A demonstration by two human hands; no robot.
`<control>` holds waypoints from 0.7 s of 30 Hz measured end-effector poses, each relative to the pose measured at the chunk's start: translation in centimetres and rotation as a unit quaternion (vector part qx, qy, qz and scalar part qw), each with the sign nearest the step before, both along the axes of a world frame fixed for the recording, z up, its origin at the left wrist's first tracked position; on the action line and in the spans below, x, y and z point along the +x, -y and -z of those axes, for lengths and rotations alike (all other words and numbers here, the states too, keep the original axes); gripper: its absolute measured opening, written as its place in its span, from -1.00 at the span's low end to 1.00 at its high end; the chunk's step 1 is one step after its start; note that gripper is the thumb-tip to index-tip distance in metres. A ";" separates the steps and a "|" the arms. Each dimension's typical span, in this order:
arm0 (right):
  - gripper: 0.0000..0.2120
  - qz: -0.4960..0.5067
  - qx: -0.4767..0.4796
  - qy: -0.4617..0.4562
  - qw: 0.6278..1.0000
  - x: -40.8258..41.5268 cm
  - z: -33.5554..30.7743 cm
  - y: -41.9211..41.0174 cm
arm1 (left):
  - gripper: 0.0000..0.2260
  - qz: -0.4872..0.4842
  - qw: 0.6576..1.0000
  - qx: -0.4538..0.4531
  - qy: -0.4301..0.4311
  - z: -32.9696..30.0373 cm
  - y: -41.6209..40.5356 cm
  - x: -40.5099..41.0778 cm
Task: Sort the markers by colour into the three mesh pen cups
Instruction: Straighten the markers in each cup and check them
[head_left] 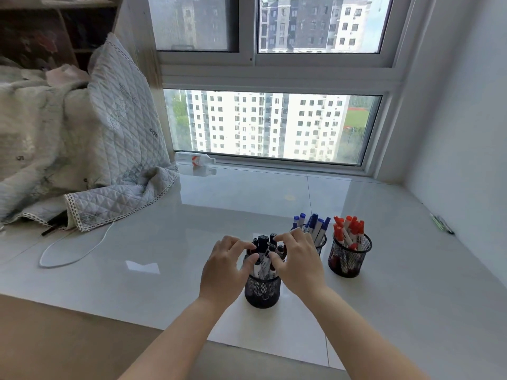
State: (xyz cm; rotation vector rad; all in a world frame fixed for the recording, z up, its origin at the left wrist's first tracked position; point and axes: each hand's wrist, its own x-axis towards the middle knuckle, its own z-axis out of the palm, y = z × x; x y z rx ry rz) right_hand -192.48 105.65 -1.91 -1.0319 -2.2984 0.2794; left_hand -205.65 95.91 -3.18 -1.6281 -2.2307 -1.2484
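- Head view: three black mesh cups on a glossy pale surface [170,272] below a window [270,124].
- Near cup [262,292]: round, dark wire mesh, packed with black markers [263,244], white barrels, black caps up; printing on the barrels too small to read.
- Middle cup [321,244]: just behind the right hand, mostly hidden; holds blue markers [312,224], white barrels with blue caps; about seven caps showing.
- Right cup [349,259]: stands clear of the hands, beside the middle cup; holds red markers [349,229], white barrels with red caps; roughly eight to ten, exact count unclear.
- Left hand [223,266]: fingers curled against the left side of the black markers, thumb on a barrel.
- Right hand [297,259]: fingers spread over the right side of the same bunch, fingertips on the caps.
- Both hands pressed around the bunch from opposite sides, close together; firm grip or mere touch cannot be told.
- Black markers partly covered by the fingers; about eight caps visible.
- No loose markers seen on the surface near the cups.
- Bottle [195,159] lying on its side by the window, red-and-white label, wording unreadable.
- Quilt [109,149] draped at left, white cable [68,256] looping out from under it.
- Two or so thin pens [441,224] by the right wall.
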 end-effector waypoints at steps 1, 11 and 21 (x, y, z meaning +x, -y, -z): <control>-0.66 0.011 -0.003 0.010 1.000 -0.2 -0.2 -0.1 | -0.83 0.007 1.000 -0.017 -0.019 0.0 -0.1 0.0; -0.66 0.052 -0.089 0.146 0.984 -1.9 -1.9 -0.8 | -0.78 0.015 0.983 -0.143 -0.115 -0.4 -0.9 -0.2; -0.67 0.010 -0.005 0.025 1.000 -1.1 -2.5 -1.4 | -0.82 0.010 0.998 -0.053 0.033 -2.4 -0.8 -1.0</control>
